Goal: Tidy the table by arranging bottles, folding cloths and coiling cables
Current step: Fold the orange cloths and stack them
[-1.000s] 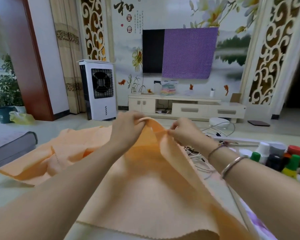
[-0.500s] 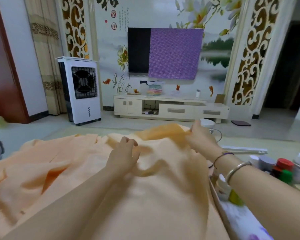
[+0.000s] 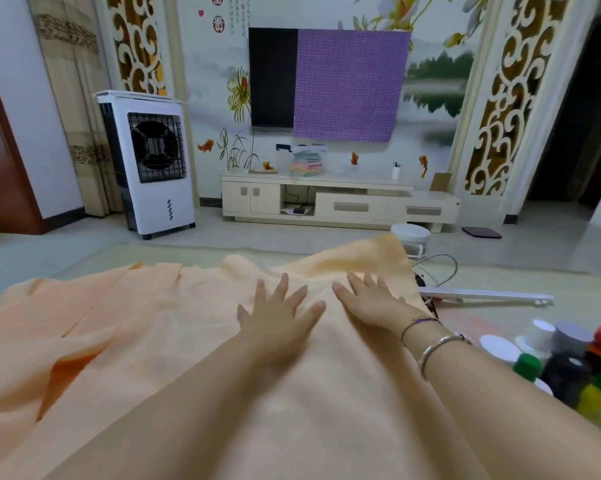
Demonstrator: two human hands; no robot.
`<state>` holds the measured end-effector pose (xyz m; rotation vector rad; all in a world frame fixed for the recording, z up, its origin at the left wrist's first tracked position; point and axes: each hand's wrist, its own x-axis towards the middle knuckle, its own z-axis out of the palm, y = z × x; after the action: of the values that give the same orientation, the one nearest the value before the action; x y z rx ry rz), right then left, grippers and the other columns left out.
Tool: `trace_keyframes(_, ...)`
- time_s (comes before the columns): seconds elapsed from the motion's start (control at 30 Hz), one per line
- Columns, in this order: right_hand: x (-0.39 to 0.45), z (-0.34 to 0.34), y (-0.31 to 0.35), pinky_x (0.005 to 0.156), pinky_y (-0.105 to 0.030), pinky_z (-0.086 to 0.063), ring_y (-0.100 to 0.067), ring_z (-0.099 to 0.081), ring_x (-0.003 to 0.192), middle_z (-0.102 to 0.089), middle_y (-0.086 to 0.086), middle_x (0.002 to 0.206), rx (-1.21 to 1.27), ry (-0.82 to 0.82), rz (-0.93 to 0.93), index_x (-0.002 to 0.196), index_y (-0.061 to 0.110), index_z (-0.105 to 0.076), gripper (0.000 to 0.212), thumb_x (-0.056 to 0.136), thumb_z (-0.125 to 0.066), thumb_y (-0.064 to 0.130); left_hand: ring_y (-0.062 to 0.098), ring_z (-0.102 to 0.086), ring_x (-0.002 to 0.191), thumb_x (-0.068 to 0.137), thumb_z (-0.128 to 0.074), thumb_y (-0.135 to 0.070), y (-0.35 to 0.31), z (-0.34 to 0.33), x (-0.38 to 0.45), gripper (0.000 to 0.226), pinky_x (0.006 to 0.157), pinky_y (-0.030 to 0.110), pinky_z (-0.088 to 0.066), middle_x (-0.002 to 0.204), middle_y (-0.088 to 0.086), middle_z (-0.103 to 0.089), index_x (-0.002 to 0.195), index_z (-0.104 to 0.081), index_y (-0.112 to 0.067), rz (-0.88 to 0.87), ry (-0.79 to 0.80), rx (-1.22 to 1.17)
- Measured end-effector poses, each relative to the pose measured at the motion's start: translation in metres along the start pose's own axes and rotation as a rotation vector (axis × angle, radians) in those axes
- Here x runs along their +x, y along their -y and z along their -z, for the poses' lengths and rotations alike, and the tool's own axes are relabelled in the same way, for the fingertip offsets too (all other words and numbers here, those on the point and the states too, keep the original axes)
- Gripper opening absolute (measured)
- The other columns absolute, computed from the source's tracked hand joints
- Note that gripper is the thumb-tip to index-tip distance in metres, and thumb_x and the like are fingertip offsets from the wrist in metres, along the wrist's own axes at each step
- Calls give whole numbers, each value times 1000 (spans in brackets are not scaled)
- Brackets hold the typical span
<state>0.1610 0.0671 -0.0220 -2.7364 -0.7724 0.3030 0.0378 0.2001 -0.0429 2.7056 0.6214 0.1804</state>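
A large peach-orange cloth [image 3: 160, 341] covers most of the table in front of me, with loose folds at its left side and a raised corner at the far right. My left hand [image 3: 278, 313] lies flat on the cloth with fingers spread. Beside it, my right hand [image 3: 371, 299] presses flat on the cloth as well, near the raised corner. Several bottles [image 3: 569, 362] with white, grey, red and green caps stand at the right edge. A white cable [image 3: 437, 268] loops beyond the cloth's far right corner.
A long white power strip [image 3: 482, 294] lies on the table right of the cloth. On the floor beyond stand a white air cooler [image 3: 150, 164], a low TV cabinet [image 3: 337, 202] and a small white round appliance [image 3: 411, 235].
Both hands have let go of the cloth's pinched edge and now lie flat on it. The lifted cloth has dropped onto the table and spread out.
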Motion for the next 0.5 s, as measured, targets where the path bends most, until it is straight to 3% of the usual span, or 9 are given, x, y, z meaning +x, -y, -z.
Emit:
trace_keyframes(0.1, 5, -16, -9, 112, -61, -1, -21, 12, 148, 12, 6, 161, -48, 40, -36, 153, 35, -2, 71, 92, -17, 69, 28, 25, 144, 84, -15, -79, 9, -15, 0, 72, 111, 65, 4, 154, -22, 23, 147, 1, -50, 4, 48, 124)
trace_keyframes(0.23, 5, -12, -4, 114, -59, 0, -22, 10, 148, 10, 4, 161, -65, 8, -37, 153, 33, -2, 71, 93, -17, 67, 30, 23, 144, 83, -15, -80, 8, -7, 4, 74, 112, 62, 8, 154, -21, 25, 147, 5, -49, 8, 115, 89)
trace_keyframes(0.37, -22, -1, 9, 116, -53, -1, -24, 7, 148, 5, -1, 162, -60, -55, 74, 154, 29, -3, 67, 97, -20, 60, 29, 12, 147, 92, -19, -67, 16, 12, -9, 66, 113, 58, 7, 158, -15, 18, 150, 2, -44, -13, 37, 33)
trace_keyframes(0.5, -76, 3, 27, 117, -49, -1, -20, 8, 148, 5, 1, 162, -65, -46, 233, 153, 30, -5, 65, 98, -25, 57, 28, 8, 148, 93, -26, -65, 31, 28, -51, 67, 114, 55, 4, 159, -14, 15, 150, 0, -43, -5, 82, 75)
